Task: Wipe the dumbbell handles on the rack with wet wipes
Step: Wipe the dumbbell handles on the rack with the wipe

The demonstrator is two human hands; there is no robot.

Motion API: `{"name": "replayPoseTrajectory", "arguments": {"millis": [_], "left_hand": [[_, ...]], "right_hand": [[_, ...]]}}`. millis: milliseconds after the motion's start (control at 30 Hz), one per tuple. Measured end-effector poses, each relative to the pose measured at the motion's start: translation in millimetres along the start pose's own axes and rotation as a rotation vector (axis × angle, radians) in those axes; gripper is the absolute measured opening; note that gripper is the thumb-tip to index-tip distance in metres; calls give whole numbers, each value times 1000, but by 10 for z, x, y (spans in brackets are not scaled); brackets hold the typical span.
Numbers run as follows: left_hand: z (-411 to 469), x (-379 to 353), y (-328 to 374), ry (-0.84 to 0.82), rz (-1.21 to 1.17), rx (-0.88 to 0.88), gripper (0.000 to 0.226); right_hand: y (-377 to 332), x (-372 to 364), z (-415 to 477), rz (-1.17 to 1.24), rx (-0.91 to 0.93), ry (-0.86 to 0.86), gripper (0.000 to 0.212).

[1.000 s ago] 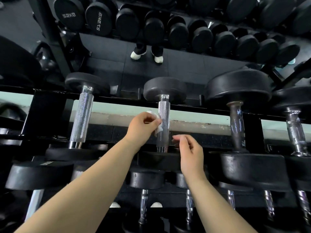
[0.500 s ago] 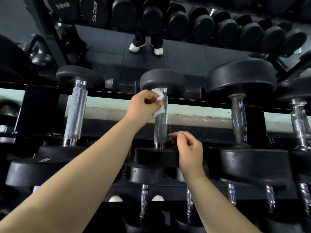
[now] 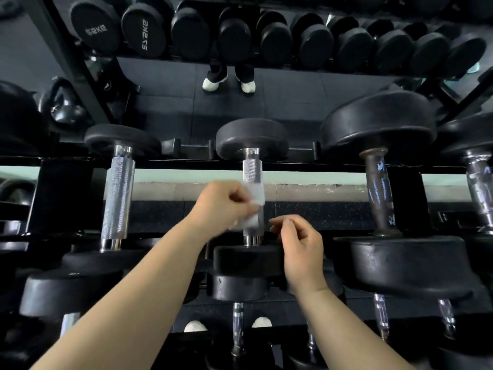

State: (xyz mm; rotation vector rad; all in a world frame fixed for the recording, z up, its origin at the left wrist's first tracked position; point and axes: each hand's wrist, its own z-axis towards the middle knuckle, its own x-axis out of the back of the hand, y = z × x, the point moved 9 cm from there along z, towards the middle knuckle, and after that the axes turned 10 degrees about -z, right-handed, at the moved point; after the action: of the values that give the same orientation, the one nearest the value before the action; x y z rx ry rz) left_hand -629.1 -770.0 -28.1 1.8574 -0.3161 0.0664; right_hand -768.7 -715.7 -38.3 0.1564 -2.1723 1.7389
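A black dumbbell with a knurled silver handle [image 3: 252,169] lies on the rack's upper shelf, dead centre. My left hand [image 3: 222,202] grips a white wet wipe [image 3: 254,200] wrapped round the lower half of that handle; hand and wipe are motion-blurred. My right hand [image 3: 298,240] hovers just right of the handle's near end, above the near weight head [image 3: 248,259], fingers loosely curled and holding nothing.
More dumbbells lie on the same shelf: a silver-handled one [image 3: 117,198] to the left, a bigger dark-handled one [image 3: 378,193] to the right, another [image 3: 480,193] at the right edge. A lower shelf holds several more [image 3: 237,324]. A mirror behind reflects dumbbells and feet [image 3: 229,82].
My left hand has slid the wipe from the far end of the handle down toward the near end. My right hand has stayed by the near end.
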Motion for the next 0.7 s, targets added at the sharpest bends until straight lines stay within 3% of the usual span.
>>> {"name": "replayPoseTrajectory", "arguments": {"millis": [133, 267, 400, 500, 600, 700], "left_hand": [[-202, -121, -147, -139, 151, 28, 26], [-45, 10, 30, 35, 70, -56, 23], [-139, -109, -130, -149, 95, 22, 28], [-168, -113, -192, -185, 142, 40, 32], [-161, -42, -191, -65, 36, 18, 30], [-189, 86, -303, 148, -244, 70, 23]], "right_hand": [[-4, 9, 3, -3, 25, 32, 21], [15, -9, 7, 6, 23, 16, 23], [54, -4, 24, -4, 19, 26, 22], [49, -12, 32, -19, 30, 18, 22], [54, -16, 39, -19, 39, 14, 23], [66, -12, 44, -13, 36, 26, 23]]}}
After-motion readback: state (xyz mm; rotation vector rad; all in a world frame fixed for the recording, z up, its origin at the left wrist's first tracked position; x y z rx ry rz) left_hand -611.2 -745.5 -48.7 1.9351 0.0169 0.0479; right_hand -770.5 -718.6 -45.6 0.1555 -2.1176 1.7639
